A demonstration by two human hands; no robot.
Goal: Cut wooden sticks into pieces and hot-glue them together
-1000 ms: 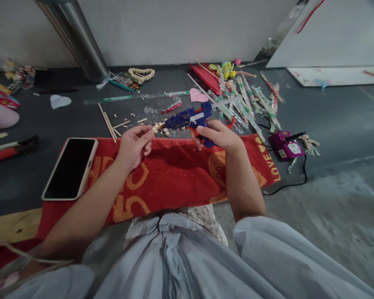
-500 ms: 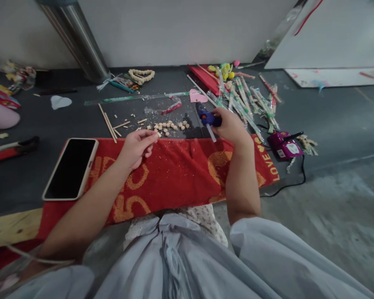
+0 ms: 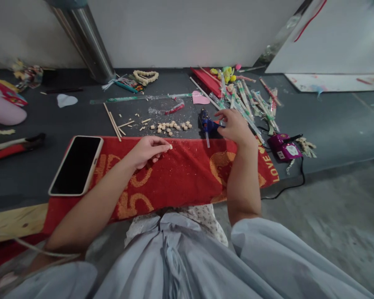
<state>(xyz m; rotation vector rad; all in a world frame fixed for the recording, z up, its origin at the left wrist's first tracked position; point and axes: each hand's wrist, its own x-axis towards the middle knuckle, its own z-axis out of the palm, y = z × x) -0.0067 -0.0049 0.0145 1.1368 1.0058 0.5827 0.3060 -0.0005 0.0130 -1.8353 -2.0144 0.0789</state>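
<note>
Over the red towel, my left hand pinches a small pale wooden piece between thumb and fingertips. A blue glue gun with a clear glue stick sits at the towel's far edge. Beside its handle is my right hand, thumb and fingers apart and loosely curved; the thumb is at or against the handle. Between the hands, just beyond the towel, lies a pile of small wooden pieces. Thin wooden sticks lie to their left.
A phone lies on the towel's left end, with pliers farther left. Wrapped sticks and a purple device with a cord are at right. A steel tumbler and a heart-shaped wooden frame stand behind.
My left hand has drawn back from the pile with a small wooden piece in its pinch. My right hand has loosened from the glue gun, which now sits lower.
</note>
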